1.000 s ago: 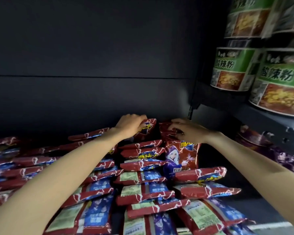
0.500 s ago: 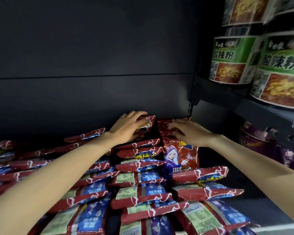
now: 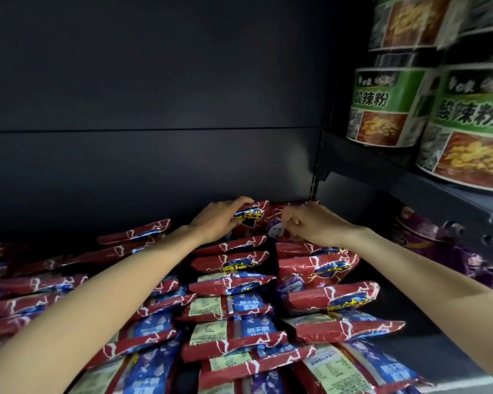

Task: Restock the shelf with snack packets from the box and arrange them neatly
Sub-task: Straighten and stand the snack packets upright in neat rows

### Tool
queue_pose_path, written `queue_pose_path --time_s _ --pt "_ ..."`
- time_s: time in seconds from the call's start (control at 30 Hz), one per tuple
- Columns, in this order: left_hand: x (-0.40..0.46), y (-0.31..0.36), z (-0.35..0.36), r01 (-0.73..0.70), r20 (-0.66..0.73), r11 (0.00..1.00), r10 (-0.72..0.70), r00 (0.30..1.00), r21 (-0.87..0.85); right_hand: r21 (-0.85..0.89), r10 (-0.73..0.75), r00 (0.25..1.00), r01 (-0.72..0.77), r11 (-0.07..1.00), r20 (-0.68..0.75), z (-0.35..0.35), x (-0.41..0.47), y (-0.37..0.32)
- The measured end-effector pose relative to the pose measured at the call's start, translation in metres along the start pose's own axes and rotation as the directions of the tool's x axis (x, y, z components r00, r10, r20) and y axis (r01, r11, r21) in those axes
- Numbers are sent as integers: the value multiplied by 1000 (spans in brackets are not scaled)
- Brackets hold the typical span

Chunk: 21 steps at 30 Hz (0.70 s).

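Observation:
Several rows of red and blue snack packets (image 3: 234, 305) lie overlapping on the dark shelf (image 3: 427, 354). At the back of the shelf two packets stand upright against the rear panel. My left hand (image 3: 219, 220) grips the top of the left upright packet (image 3: 249, 220), fingers curled over its upper edge. My right hand (image 3: 310, 226) pinches the top of the right upright packet (image 3: 276, 223), which shows a white-haired cartoon figure. The box is out of view.
The dark rear panel (image 3: 154, 109) rises behind the packets. To the right, a higher shelf (image 3: 427, 189) carries green-labelled noodle tubs (image 3: 387, 106). Purple packets (image 3: 427, 234) sit below it. A bare strip of shelf runs along the right of the rows.
The right upright packet has been pushed further back and more upright, so less of its front shows. Both hands moved slightly toward the rear panel and curled onto the packet tops.

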<state>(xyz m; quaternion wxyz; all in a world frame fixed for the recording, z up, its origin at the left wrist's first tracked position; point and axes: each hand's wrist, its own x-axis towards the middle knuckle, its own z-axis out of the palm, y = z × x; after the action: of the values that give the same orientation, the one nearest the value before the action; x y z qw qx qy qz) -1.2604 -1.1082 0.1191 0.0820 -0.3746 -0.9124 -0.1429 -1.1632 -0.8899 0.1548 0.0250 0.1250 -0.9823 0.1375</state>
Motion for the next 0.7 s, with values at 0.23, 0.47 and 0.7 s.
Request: queue_pose_path --time_s 0.23,0.47,0.7 --pt "-2 2 3 -83 -187 917 167 968 389 -305 216 968 -246 920 -130 18 35 -4" --pt "-10 8 8 -150 -111 786 268 957 600 -595 85 968 -212 775 -234 30 38 -2" --pt "-26 5 1 -100 -77 880 153 985 465 -419 39 906 -233 877 -421 27 43 1"
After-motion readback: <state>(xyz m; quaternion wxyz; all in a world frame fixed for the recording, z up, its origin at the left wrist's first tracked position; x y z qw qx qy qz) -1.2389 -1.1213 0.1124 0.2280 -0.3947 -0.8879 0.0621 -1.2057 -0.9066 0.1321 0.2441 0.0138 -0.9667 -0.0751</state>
